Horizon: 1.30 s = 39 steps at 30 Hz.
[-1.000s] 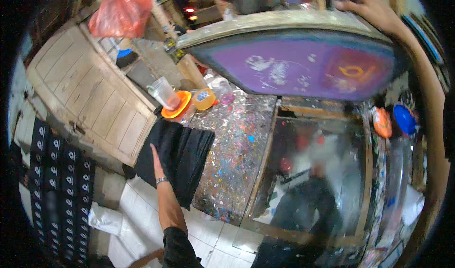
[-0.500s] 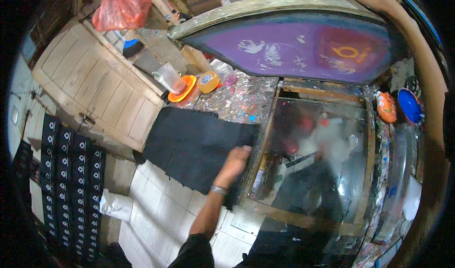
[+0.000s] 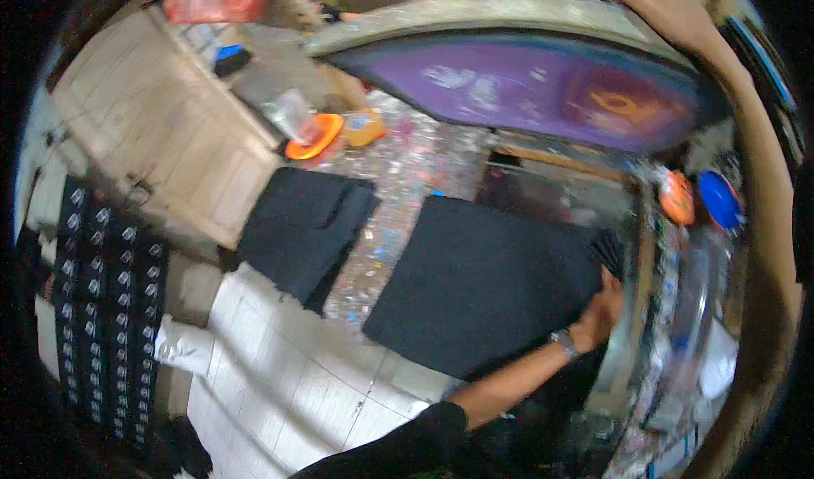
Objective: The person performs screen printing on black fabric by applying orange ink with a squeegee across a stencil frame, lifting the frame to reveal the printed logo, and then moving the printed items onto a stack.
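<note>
My left hand [image 3: 600, 311], with a bracelet or watch at its wrist, grips the right edge of a black fabric piece [image 3: 487, 280]. The fabric spreads over the left part of the glass-topped table and bunches near my fingers. Other black fabric [image 3: 292, 216] lies folded to its left on the paint-spattered surface. At the top right, my right hand [image 3: 666, 8] holds the rim of a tilted screen-printing frame [image 3: 475, 11]. The frame's purple mesh [image 3: 526, 80] faces me and carries white patches and an orange mark.
Beyond the folded fabric stand an orange dish [image 3: 315, 137] with a clear cup and a roll of tape [image 3: 365, 128]. An orange container [image 3: 676, 197] and a blue bowl [image 3: 720, 199] are at the right. A pale door [image 3: 153, 123] and black printed strips [image 3: 110, 309] are at left.
My left hand has moved right, drawing a black fabric piece from the left surface across the glass. My right hand stays on the raised frame. The view has shifted slightly.
</note>
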Motion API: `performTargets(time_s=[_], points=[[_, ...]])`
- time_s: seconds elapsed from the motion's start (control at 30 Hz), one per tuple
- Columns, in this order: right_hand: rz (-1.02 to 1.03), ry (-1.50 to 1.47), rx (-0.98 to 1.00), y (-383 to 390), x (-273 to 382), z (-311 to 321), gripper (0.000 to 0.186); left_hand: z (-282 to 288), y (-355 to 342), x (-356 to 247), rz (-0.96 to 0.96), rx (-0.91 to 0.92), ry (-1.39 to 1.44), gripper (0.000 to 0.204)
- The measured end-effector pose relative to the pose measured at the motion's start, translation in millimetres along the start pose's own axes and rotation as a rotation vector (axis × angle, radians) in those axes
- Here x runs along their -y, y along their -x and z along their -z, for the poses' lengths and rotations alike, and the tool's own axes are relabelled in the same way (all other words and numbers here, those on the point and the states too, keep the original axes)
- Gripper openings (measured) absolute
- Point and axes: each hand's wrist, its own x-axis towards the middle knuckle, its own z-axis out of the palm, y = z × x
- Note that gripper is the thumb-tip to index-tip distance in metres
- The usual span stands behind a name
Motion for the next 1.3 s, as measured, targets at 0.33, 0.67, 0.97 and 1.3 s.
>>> performTargets(time_s=[0.33, 0.67, 0.97, 1.3], points=[[-0.178, 0.098, 0.24, 0.5, 29.4, 38.1, 0.082, 33.9, 152.4, 95.0, 0.266, 0.059, 0.725, 0.064], [-0.245, 0.056, 0.257, 7.1, 25.4, 50.8, 0.08, 37.3, 161.2, 112.6, 0.361, 0.176, 0.604, 0.07], [-0.154, 0.008, 0.214, -5.2, -6.7, 30.2, 0.076, -1.3, 205.4, 131.9, 0.481, 0.256, 0.615, 0.069], [-0.189, 0.065, 0.225, 4.5, 13.1, 50.1, 0.076, 12.4, 197.3, 138.7, 0.427, 0.199, 0.607, 0.074]])
